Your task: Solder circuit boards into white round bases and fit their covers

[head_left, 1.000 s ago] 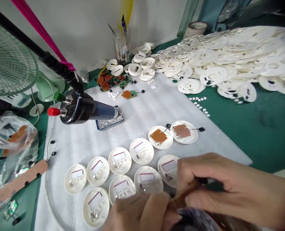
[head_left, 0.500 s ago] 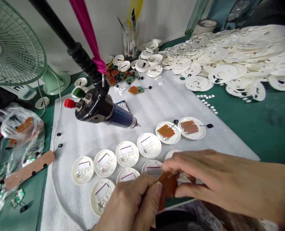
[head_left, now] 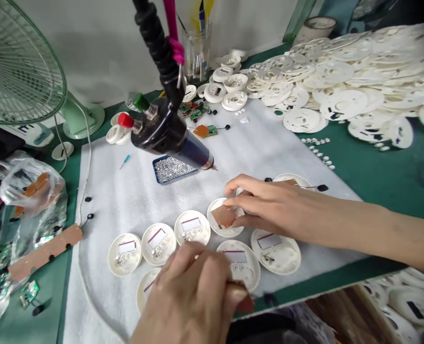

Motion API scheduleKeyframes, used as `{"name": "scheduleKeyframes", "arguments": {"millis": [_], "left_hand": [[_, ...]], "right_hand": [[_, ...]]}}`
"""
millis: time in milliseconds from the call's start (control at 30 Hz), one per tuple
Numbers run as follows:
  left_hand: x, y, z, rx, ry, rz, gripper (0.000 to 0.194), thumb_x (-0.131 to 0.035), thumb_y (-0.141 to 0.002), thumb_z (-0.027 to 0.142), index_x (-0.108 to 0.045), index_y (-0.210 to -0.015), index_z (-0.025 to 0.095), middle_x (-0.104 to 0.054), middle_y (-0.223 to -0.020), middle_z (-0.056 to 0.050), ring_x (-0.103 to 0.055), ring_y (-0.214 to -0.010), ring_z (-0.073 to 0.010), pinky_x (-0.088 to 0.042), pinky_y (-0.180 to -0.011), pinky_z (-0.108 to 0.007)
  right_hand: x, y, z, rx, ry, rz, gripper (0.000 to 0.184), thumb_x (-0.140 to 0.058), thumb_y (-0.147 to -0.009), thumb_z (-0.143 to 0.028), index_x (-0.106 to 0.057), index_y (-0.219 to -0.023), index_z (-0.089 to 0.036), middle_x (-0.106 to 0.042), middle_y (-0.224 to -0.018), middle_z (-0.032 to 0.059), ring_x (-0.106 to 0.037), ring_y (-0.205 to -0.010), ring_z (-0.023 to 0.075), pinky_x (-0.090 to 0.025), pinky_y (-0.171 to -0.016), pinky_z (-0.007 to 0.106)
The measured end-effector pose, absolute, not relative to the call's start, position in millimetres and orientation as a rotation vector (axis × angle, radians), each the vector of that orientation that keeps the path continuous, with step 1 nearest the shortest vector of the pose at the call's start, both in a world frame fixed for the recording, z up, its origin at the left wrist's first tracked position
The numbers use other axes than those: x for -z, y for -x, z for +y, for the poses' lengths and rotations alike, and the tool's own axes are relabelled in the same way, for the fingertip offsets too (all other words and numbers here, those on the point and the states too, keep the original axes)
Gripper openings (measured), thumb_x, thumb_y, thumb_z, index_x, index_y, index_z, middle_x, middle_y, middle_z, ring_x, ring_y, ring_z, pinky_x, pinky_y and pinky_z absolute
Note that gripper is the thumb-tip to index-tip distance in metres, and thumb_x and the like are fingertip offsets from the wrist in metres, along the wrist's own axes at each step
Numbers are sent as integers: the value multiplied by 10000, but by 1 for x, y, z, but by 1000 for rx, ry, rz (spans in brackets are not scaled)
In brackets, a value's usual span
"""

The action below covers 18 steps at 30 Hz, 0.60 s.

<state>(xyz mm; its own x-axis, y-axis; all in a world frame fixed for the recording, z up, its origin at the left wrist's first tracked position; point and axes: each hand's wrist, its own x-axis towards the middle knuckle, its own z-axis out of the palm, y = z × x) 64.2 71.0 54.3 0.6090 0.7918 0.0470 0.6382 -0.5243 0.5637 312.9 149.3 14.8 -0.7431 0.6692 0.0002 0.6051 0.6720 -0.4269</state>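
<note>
My right hand (head_left: 272, 203) reaches over a white round plastic housing (head_left: 229, 232), its thumb and fingers on the edge of a small copper-brown circuit board (head_left: 222, 216) lying in that housing. Closer to me, my left hand (head_left: 193, 296) is closed round brown circuit boards (head_left: 246, 304), mostly hidden by the fingers. Several more white housings, such as this one (head_left: 125, 265), stand in two rows, each with a small rectangular window and metal bits inside. Partly behind my right forearm, another housing holds a brown board (head_left: 291, 182) with a black-tipped wire.
An electric screwdriver (head_left: 197, 150) hangs over the mat near a blue tray of small screws (head_left: 174, 168). White discs (head_left: 344, 71) are heaped at the back right. A green fan (head_left: 21, 67), plastic bag (head_left: 32, 191) and copper strip (head_left: 47, 251) lie left.
My right hand has moved away from my left, forward and up, bringing a brown board into a housing. The screwdriver has swung right, and more of the screw tray shows.
</note>
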Motion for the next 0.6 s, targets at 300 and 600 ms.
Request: {"name": "scheduleKeyframes", "arguments": {"millis": [300,600], "left_hand": [[-33,-81,88,-224,-2555,1153,228,-354,-1000,138,-580,-970,158,-713,-1055,-130,-550,-953,-280,-520,-778,-446],[-44,-95,96,-84,-2485,1217,285,-327,-974,112,-598,-1061,118,-702,-919,-123,-529,-829,-277,-520,-756,-510]], "right_hand": [[-7,-306,147,-139,775,-2892,374,-270,-823,18,-622,-867,-102,-500,-894,85,-455,-839,137,-195,-582,264],[-34,-308,176,-704,856,-2985,305,-380,-812,39,-607,-952,-109,-524,-1101,43,-465,-779,58,-358,-634,203]]}}
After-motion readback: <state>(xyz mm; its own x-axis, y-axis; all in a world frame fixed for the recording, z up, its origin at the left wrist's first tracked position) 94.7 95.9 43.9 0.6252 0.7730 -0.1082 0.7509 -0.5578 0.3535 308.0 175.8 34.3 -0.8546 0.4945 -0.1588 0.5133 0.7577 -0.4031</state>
